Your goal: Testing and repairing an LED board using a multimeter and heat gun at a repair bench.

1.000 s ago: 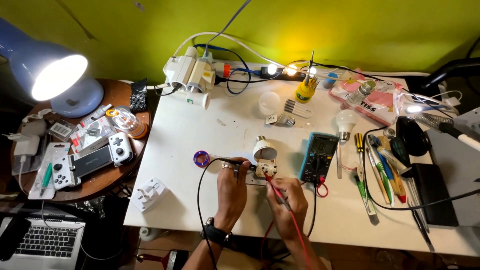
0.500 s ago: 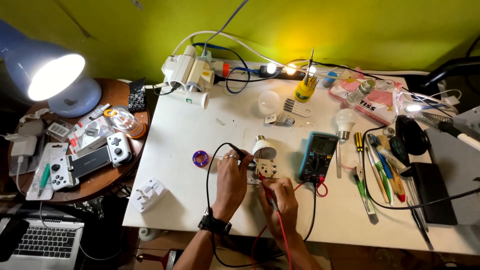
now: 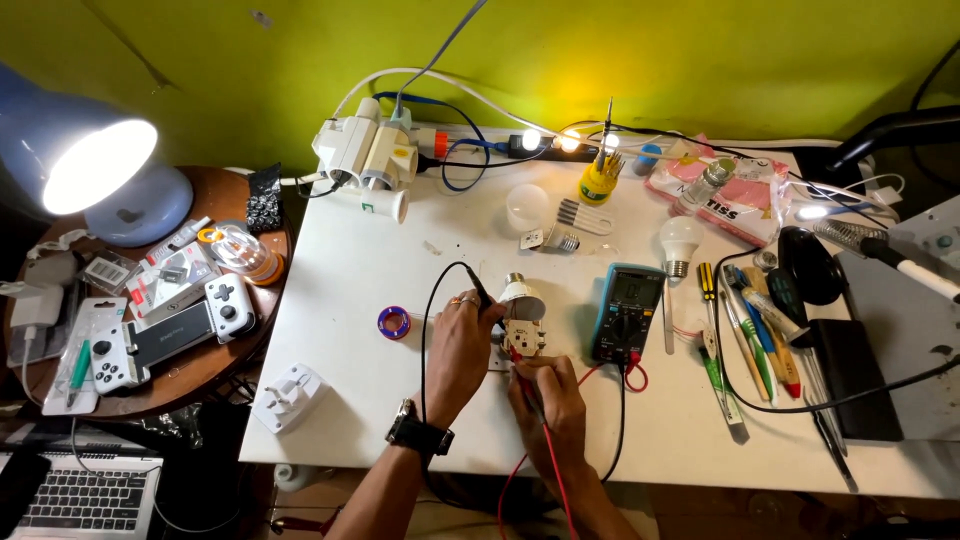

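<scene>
My left hand [image 3: 458,350] holds a black test probe [image 3: 478,290] whose tip touches a small round circuit board [image 3: 525,338] on the white table [image 3: 340,280]. With my right hand [image 3: 550,392] I grip a red test probe [image 3: 523,372] against the same board. Just behind the board lies a white bulb housing [image 3: 520,297] with its metal screw base. Red and black leads run to a teal-and-black multimeter [image 3: 627,314] right of the board.
A purple solder spool [image 3: 394,322] lies left of my hands. Screwdrivers and pens [image 3: 745,330] lie at the right, with a white bulb [image 3: 679,240] behind them. A power strip with plugs [image 3: 370,150] lines the back. A lit desk lamp [image 3: 95,165] and a game controller [image 3: 165,335] occupy the round side table.
Both hands have shifted slightly and settled their probes onto the circuit board; the camera view has moved a little. The multimeter and tools have not moved.
</scene>
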